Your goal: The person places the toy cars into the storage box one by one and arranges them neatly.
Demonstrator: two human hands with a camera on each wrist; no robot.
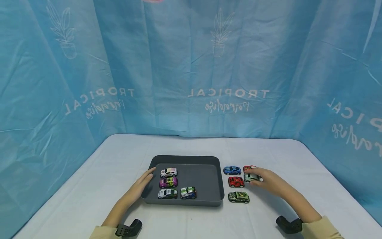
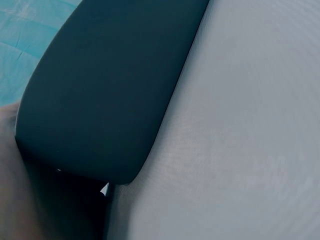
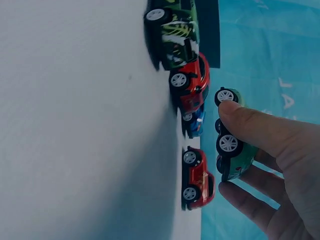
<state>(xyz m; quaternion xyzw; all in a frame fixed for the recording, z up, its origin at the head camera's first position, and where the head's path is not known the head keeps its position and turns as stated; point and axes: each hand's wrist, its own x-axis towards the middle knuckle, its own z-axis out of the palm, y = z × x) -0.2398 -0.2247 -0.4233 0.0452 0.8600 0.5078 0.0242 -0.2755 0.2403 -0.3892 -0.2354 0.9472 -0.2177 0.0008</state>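
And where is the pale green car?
In the head view, the right hand holds the pale green car right of the tray, near two red cars.

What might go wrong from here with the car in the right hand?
The right hand holds the green car up between thumb and fingers, so it might slip. Red cars sit close by and could get bumped. The tray has raised sides that might catch a car passing low.
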